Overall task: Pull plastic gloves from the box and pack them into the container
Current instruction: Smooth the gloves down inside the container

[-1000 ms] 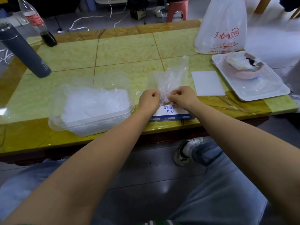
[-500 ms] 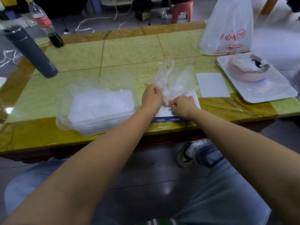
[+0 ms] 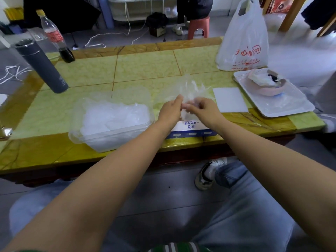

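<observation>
One crumpled plastic glove (image 3: 189, 89) stands up between the left hand (image 3: 169, 111) and the right hand (image 3: 205, 110). Both pinch its lower end just above one glove box (image 3: 189, 127) at the near edge of the yellow-green tiled table (image 3: 145, 66). Beside the box, on its left, one clear container (image 3: 101, 142) holds heaped gloves. One grey flask (image 3: 42, 68) and one bottle (image 3: 54, 37) stand near the far left corner. One white bag (image 3: 243, 42) and one tray (image 3: 283, 106) are at the right edge.
</observation>
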The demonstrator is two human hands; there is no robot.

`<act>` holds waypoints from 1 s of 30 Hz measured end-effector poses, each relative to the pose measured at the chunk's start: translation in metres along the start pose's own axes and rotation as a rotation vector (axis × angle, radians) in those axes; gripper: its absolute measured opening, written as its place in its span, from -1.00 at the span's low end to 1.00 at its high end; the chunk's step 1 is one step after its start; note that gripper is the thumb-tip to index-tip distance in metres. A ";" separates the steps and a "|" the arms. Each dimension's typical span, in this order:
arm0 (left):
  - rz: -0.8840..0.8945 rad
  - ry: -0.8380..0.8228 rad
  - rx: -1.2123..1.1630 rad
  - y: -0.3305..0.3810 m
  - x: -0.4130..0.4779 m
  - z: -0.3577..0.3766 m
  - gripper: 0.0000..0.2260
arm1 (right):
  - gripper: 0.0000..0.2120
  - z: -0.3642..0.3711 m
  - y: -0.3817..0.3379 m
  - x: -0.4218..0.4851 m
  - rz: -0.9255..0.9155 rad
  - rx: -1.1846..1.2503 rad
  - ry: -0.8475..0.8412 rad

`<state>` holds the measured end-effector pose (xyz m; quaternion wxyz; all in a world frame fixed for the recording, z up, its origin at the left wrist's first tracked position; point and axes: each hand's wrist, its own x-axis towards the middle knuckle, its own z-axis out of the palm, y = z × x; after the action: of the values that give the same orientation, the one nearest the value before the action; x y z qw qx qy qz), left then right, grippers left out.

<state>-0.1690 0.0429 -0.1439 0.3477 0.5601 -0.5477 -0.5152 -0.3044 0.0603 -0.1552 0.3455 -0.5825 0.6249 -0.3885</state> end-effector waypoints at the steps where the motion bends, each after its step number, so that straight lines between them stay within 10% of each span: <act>1: -0.012 0.009 0.013 -0.001 0.000 -0.001 -0.67 | -0.82 -0.001 -0.002 0.001 0.030 0.017 0.066; 11: -0.056 -0.051 0.322 -0.027 0.005 -0.001 -0.70 | -0.60 -0.024 0.026 0.005 0.711 0.348 0.244; 16: -0.074 -0.113 0.521 -0.028 0.010 0.002 -0.68 | -0.39 -0.039 0.036 0.005 0.590 0.080 0.370; 21: -0.061 -0.103 0.652 -0.024 0.011 0.007 -0.68 | -0.81 -0.049 0.032 0.002 0.526 0.043 0.307; 30: -0.004 0.067 0.532 -0.019 0.001 0.012 -0.63 | -0.76 -0.044 0.030 -0.009 0.379 0.168 0.228</act>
<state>-0.1762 0.0467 -0.1652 0.2049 0.6496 -0.6510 -0.3351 -0.3567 0.0735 -0.1617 0.3864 -0.3764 0.7236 -0.4306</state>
